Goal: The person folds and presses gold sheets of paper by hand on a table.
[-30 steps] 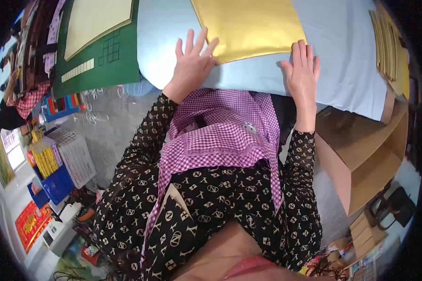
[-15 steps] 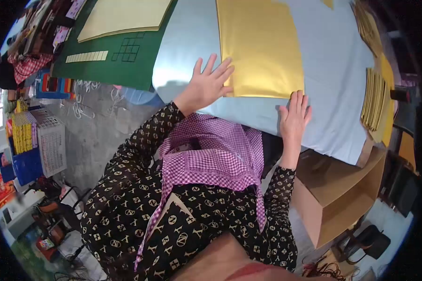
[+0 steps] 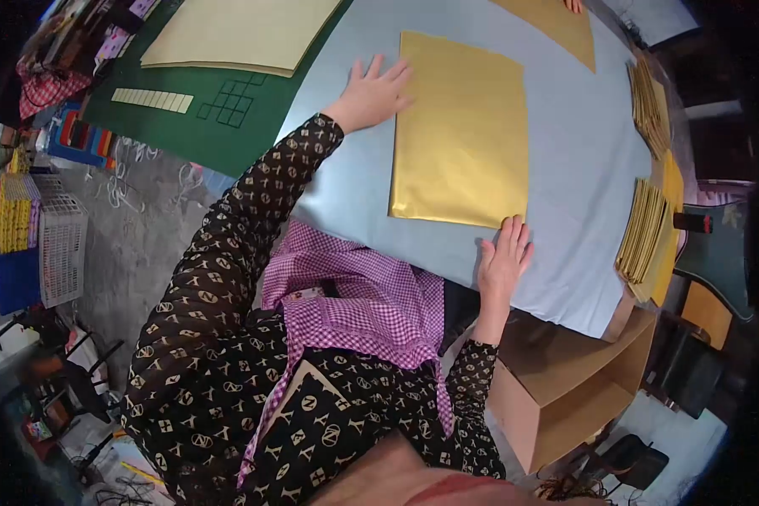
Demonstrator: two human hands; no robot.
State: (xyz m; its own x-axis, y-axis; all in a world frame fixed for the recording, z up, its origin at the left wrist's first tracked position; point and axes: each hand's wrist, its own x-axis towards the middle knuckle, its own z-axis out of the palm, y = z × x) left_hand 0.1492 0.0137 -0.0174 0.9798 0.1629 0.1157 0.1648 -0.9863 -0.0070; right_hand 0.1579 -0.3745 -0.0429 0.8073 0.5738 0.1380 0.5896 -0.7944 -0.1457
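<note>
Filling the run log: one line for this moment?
left hand: flat on gold sheet far-left edge | right hand: flat at near-right corner | sheet: flat on blue table

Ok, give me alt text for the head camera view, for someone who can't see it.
A person presses a gold sheet flat on a pale blue table, left hand at its far left edge, right hand at its near right corner. Stacks of gold sheets lie at the table's right edge.

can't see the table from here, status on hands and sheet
Left hand flat, open, on gold foil sheet's far corner. Right hand open at near corner. Nothing on the sheet.
</note>
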